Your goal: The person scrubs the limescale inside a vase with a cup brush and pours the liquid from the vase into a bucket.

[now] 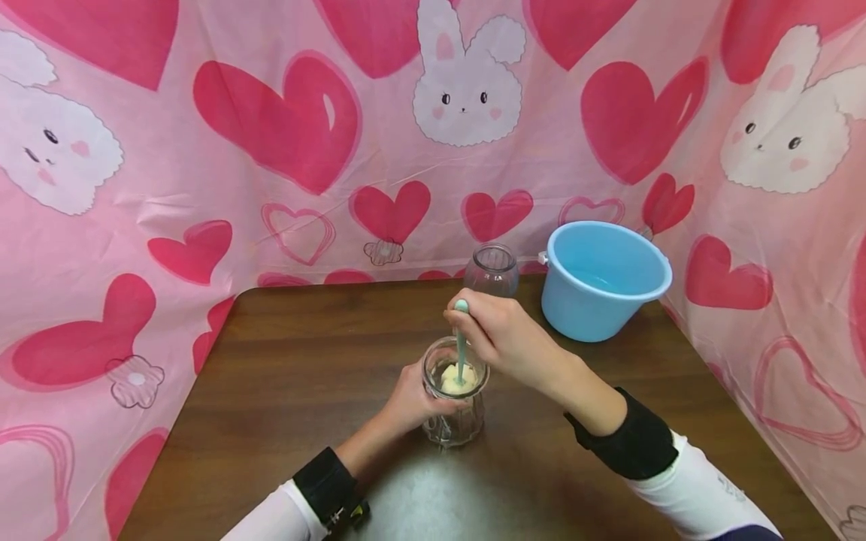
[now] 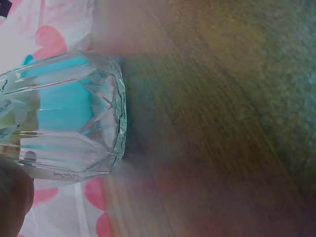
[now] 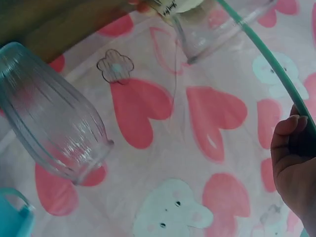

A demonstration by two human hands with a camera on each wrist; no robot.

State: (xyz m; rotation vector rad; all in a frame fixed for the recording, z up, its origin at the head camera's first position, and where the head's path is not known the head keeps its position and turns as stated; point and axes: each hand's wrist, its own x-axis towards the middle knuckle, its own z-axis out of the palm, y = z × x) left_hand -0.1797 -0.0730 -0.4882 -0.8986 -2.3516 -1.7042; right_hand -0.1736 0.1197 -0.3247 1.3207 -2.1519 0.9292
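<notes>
A clear ribbed glass jar (image 1: 455, 430) is upright over the middle of the table; whether its base touches the wood I cannot tell. My left hand (image 1: 414, 398) grips it around the upper part, and a finger of it shows beside the glass (image 2: 103, 126) in the left wrist view. Above the mouth, my right hand (image 1: 501, 324) holds the thin green handle (image 3: 274, 66) of a sponge bottle brush. Its pale yellow sponge head (image 1: 458, 380) sits inside the jar, just below the rim.
A second glass jar (image 1: 492, 282) stands at the back of the table, behind my right hand. To its right is a light blue bucket (image 1: 585, 304). Pink cloth (image 1: 298, 248) with hearts and rabbits hangs around the brown wooden table (image 1: 298, 361).
</notes>
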